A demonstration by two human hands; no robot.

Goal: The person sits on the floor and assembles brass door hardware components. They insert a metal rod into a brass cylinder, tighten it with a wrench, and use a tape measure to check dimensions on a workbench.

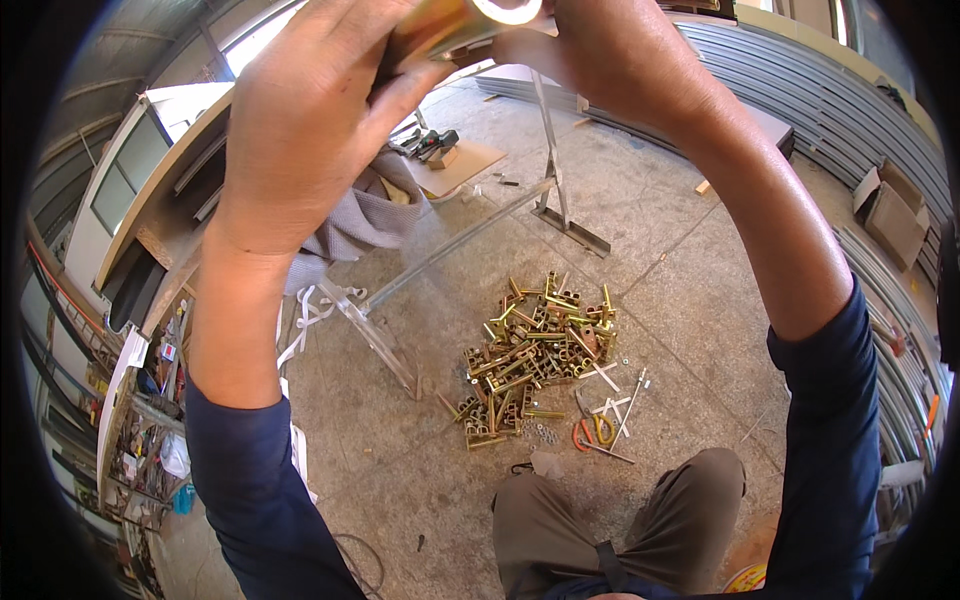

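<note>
Raised close to the camera, my left hand (300, 127) holds a yellow-plated metal fitting (442, 28) with a round, bright end. The top of the frame cuts off part of the fitting. My right hand (630, 64) meets it from the other side, its fingertips gripping the underside; some of those fingers are out of frame. Below, on the concrete floor (697, 337), lies a heap of similar yellow-plated metal fittings (536, 345). Small washers or nuts (538, 433) are scattered at its near edge. Beside them rest snips (592, 431) with orange and yellow handles, and white strips (615, 409).
A metal trestle frame (457, 244) stands beyond the heap, with a grey cloth (367, 214) at its left. A power tool (439, 141) lies on a board farther back. Long metal profiles (810, 90) are stacked right, near a cardboard box (892, 210). A cluttered shelf (154, 420) stands left.
</note>
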